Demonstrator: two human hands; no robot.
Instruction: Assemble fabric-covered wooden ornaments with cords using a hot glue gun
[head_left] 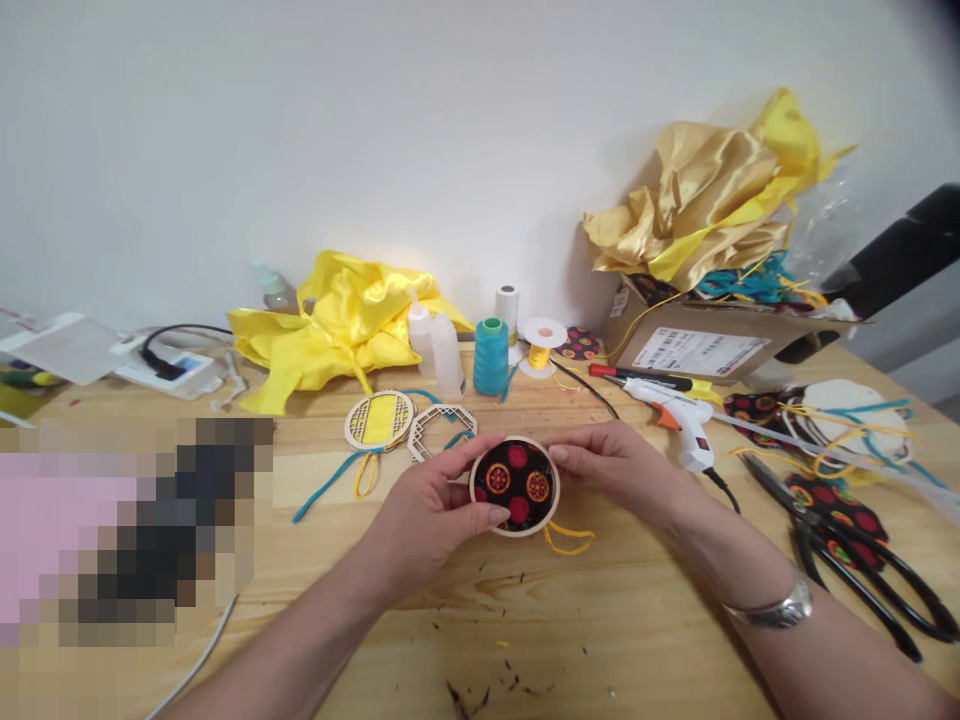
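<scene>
- Now the left hand [442, 505] holds the round ornament [519, 486] by its rim, thumb over the patterned cloth.
- The right hand [611, 465] has its fingertips at the ornament's other side; I cannot tell if it grips.
- The ornament is above the desk [420, 640].

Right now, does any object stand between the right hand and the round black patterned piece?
Nothing visible stands between the right hand and the round piece; the fingertips are at its rim. The left hand holds the opposite side.
</scene>
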